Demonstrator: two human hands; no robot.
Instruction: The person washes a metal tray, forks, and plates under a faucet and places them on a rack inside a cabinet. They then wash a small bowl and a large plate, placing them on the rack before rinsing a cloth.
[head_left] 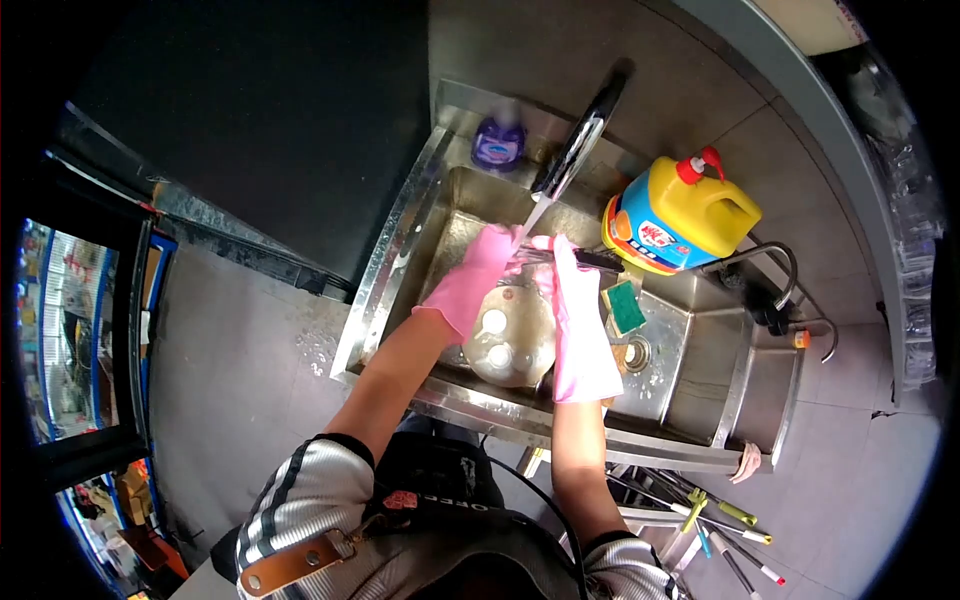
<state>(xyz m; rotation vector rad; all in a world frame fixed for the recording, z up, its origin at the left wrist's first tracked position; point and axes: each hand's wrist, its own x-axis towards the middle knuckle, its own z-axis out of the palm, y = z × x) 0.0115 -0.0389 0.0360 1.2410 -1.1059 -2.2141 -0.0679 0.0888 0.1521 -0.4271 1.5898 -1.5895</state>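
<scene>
Pink rubber gloves cover both of my hands. My left hand (488, 262) is closed around one end of some thin dark utensils (540, 257), under the stream from the black faucet (585, 130). On the other side, my right hand (566, 275) grips the same utensils, whose dark ends stick out to the right. Exactly what kind they are cannot be made out. Below my hands, a round pale lid or dish (510, 340) lies in the left basin of the steel sink (370, 300).
Behind the sink stand a purple bottle (498, 145) and a large yellow jug (680, 215) with a red pump. A green and yellow sponge (625, 307) lies on the divider. Mop handles (715, 530) lean at the lower right, below the sink edge.
</scene>
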